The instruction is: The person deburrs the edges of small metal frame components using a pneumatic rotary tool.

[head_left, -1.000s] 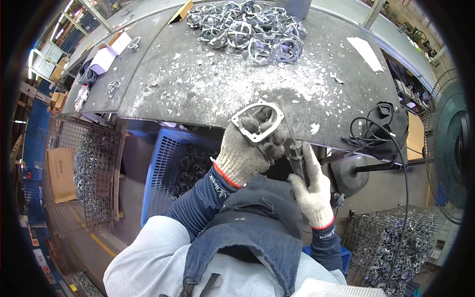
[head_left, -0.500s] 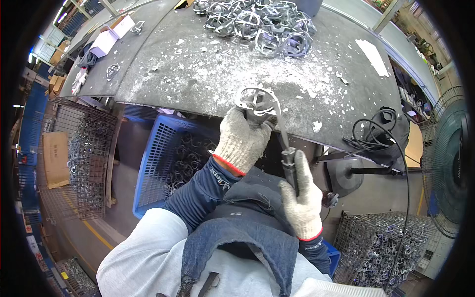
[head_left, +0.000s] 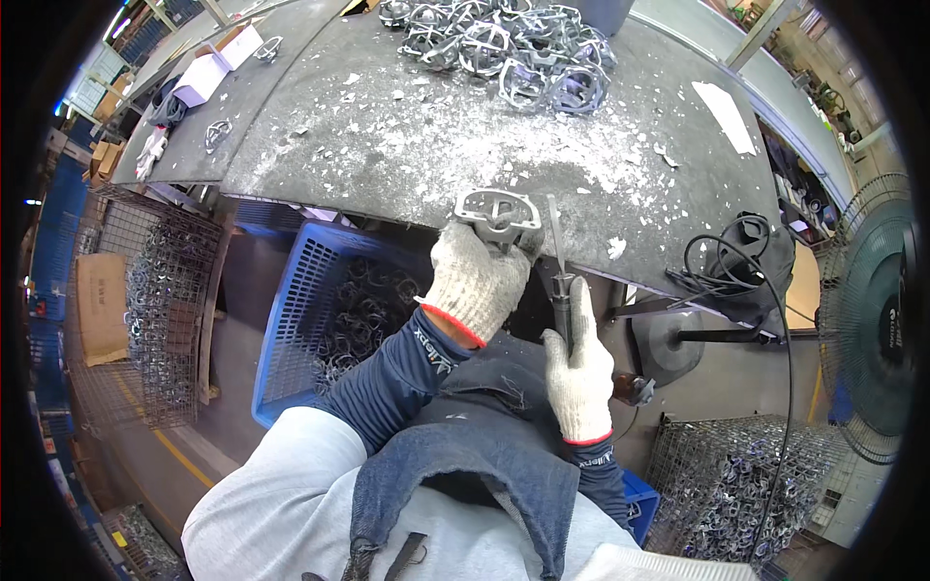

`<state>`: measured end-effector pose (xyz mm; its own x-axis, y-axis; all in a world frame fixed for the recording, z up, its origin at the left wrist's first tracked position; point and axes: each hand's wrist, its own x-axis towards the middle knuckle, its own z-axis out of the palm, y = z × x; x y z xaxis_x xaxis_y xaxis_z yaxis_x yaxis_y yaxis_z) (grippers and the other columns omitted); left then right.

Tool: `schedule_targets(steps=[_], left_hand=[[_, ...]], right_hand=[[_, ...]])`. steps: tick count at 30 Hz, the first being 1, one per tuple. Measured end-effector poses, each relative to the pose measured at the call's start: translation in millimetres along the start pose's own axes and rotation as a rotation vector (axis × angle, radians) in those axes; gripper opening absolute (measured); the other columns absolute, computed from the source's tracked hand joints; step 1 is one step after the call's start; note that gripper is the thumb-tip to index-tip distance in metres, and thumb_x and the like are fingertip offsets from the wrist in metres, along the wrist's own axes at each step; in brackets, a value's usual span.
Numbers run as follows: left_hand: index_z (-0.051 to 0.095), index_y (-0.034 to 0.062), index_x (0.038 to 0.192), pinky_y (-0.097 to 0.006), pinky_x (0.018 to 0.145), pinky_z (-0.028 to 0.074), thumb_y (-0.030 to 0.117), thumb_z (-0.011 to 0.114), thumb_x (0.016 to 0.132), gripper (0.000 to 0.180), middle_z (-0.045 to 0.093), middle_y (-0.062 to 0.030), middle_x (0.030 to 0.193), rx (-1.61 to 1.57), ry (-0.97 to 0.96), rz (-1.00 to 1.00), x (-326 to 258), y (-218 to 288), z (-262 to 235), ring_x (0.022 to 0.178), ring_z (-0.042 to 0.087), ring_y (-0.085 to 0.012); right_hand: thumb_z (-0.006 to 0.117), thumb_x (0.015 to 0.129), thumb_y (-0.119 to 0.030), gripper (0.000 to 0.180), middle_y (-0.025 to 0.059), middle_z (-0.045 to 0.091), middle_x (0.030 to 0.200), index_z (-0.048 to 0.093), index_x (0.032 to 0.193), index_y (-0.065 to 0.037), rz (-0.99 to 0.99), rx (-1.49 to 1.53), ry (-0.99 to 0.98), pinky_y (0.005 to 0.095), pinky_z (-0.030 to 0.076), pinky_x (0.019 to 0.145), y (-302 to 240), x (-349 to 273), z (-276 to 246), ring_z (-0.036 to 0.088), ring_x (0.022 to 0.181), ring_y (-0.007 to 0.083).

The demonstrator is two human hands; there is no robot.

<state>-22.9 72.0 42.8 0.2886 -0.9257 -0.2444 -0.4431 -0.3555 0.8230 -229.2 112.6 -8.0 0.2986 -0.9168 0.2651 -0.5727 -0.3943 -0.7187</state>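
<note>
Nearest, short of the table's (head_left: 329, 145) front edge, is a dark denim apron (head_left: 455, 460) over a pale grey top (head_left: 276, 474). The right hand (head_left: 579, 373), in a white knit glove with a red cuff edge, is in front of the table. Its thumb and forefinger lie along opposite sides of the dark handle of a tool (head_left: 562, 305), gripping it; the other fingers are hidden. The tool's thin blade points up over the table's front edge.

The left hand (head_left: 475, 281), gloved alike, is at the same edge, left of the tool. Its fingers are curled around a grey metal frame (head_left: 499, 232), pinching its lower part; their tips are mostly hidden. The frame is held up at the table's front edge, ring upward, just left of the blade; I cannot tell whether the two touch.

Below the table, to the left, a blue basket (head_left: 291, 310) holds many dark frames. To the table's right stands a fan (head_left: 877, 310). On the table's right corner lies a black cable (head_left: 690, 254) beside dark cloth (head_left: 751, 247). White flakes (head_left: 542, 136) cover the table's middle, and a heap of frames (head_left: 494, 48) sits toward its far side.
</note>
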Motion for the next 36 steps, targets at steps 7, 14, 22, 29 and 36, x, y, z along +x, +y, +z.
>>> schedule_targets(steps=[7, 14, 22, 29, 36], left_hand=[[0.072, 0.0156, 0.112, -0.037, 0.060, 0.057, 0.039, 0.043, 0.120, 0.038, 0.072, -0.0010, 0.088, -1.612, 0.266, -0.534, 20.8, 0.6, -5.9, 0.074, 0.074, -0.0234], [0.078, 0.0030, 0.111, -0.039, 0.063, 0.070, 0.030, 0.047, 0.119, 0.042, 0.080, -0.0087, 0.091, -1.493, -0.285, -0.232, 29.7, -54.6, -26.6, 0.058, 0.072, -0.0200], [0.081, 0.0016, 0.119, -0.032, 0.068, 0.070, 0.036, 0.058, 0.118, 0.042, 0.083, -0.0080, 0.100, -1.134, -0.353, -0.350, -2.0, -34.1, -41.8, 0.070, 0.074, -0.0146], [0.080, -0.0039, 0.131, -0.032, 0.072, 0.071, 0.032, 0.053, 0.119, 0.047, 0.086, -0.0114, 0.110, -1.201, -0.597, -0.328, -1.7, -46.6, -40.7, 0.082, 0.082, -0.0184], [0.079, -0.0062, 0.126, -0.036, 0.071, 0.074, 0.029, 0.048, 0.120, 0.047, 0.085, -0.0156, 0.110, -1.314, -0.735, -0.327, -5.1, -37.2, -48.2, 0.087, 0.085, -0.0258]], right_hand=[[0.078, 0.100, 0.001, 0.080, 0.0229, 0.072, 0.158, 0.051, 0.175, -0.006, -0.012, 0.259, -0.197, 0.0395, 0.059, 0.116, -5.8, 5.2, -39.5, 0.076, 0.140, 0.0349], [0.088, 0.095, -0.015, 0.076, 0.0173, 0.079, 0.108, 0.062, 0.166, -0.018, -0.184, -0.211, -0.486, 0.0477, 0.065, 0.081, -11.5, 18.1, -88.9, 0.080, 0.091, 0.0393], [0.086, 0.096, -0.022, 0.069, 0.0131, 0.067, 0.090, 0.066, 0.162, -0.027, -0.361, -0.449, -0.555, 0.0460, 0.060, 0.067, -17.7, 35.0, -107.4, 0.074, 0.074, 0.0333], [0.088, 0.093, -0.018, 0.071, 0.0145, 0.073, 0.097, 0.067, 0.160, -0.019, -0.372, -0.511, -0.610, 0.0491, 0.062, 0.073, -28.1, 37.9, -112.7, 0.077, 0.081, 0.0381], [0.084, 0.094, -0.013, 0.073, 0.0082, 0.062, 0.083, 0.067, 0.164, -0.030, -0.571, -0.498, -0.373, 0.0428, 0.057, 0.059, -4.2, 30.8, -96.4, 0.070, 0.068, 0.0292]])
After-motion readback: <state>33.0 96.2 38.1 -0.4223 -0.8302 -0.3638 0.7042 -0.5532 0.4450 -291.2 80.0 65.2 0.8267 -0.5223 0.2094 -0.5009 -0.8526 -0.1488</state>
